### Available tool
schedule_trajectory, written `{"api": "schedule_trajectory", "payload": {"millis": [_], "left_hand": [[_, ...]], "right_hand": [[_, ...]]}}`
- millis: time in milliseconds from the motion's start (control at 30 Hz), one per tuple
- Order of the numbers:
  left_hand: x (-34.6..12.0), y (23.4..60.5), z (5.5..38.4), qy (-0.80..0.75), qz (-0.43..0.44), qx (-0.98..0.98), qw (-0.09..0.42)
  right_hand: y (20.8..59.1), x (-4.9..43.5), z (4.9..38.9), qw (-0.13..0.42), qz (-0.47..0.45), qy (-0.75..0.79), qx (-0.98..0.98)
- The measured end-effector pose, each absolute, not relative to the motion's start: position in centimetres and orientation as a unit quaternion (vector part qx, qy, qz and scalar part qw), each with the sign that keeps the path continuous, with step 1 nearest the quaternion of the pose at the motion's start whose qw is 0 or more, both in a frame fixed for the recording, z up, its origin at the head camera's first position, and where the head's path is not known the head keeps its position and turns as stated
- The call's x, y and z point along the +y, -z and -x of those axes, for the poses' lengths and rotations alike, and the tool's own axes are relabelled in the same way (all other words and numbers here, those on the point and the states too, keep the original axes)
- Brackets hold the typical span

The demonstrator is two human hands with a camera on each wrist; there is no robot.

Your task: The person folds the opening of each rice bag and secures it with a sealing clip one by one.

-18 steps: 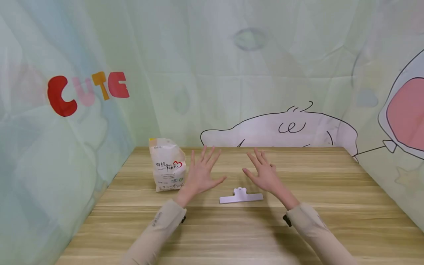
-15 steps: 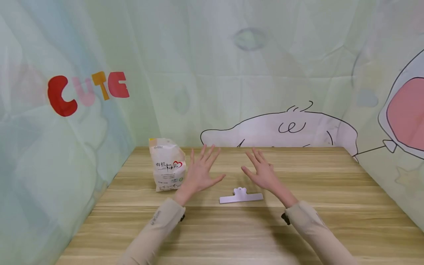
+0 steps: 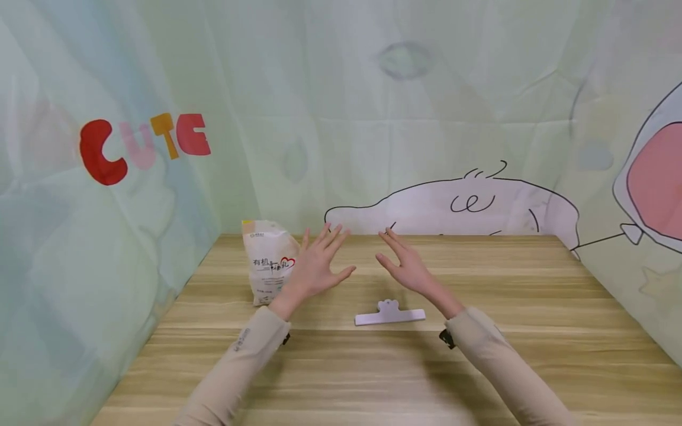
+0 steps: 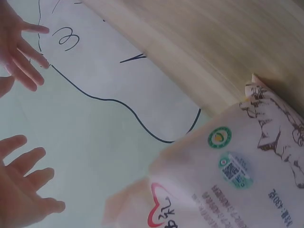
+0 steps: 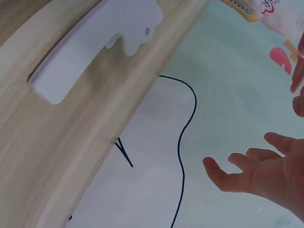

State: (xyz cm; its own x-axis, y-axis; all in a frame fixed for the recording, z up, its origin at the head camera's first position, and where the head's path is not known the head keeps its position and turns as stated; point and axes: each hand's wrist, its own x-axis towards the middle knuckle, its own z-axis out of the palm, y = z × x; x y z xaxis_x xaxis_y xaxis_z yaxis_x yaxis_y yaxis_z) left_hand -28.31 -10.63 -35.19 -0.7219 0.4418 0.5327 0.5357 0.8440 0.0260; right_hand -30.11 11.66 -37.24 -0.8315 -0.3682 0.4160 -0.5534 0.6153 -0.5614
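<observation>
A white printed bag (image 3: 266,260) with a red heart outline stands upright at the left of the table. In the head view my left hand (image 3: 313,266) is raised with fingers spread, partly covering the bag's right side; contact between them cannot be made out. My right hand (image 3: 407,267) is held up on the other side, fingers extended and holding nothing. Between and below the hands, a pale lilac sealing clip (image 3: 390,313) with a scalloped top lies on the table. The bag (image 4: 228,175) fills the lower right of the left wrist view. The clip (image 5: 95,47) shows large in the right wrist view.
The wood-grain table (image 3: 362,378) runs back to a pale green printed curtain (image 3: 341,118). The curtain hangs along the back and both sides. Dark wrist devices (image 3: 447,338) show at the sleeve cuffs.
Both hands have shifted left and slightly upward, the right one more. My left hand now covers more of the bag's right side. The head view has tilted slightly; bag and clip stay in place.
</observation>
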Motion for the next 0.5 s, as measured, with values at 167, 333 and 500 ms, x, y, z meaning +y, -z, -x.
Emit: {"api": "schedule_trajectory", "payload": {"millis": [167, 333, 500], "left_hand": [[-11.1, 34.9, 28.5, 0.100, 0.270, -0.910, 0.298], [-11.8, 34.6, 28.7, 0.138, 0.272, -0.887, 0.346], [-12.7, 34.0, 29.2, 0.168, 0.270, -0.859, 0.400]], "right_hand": [[37.0, 10.6, 30.4, 0.134, -0.269, -0.374, -0.877], [37.1, 9.1, 30.7, 0.120, -0.271, -0.426, -0.855], [37.2, 7.1, 31.3, 0.067, -0.267, -0.510, -0.815]]}}
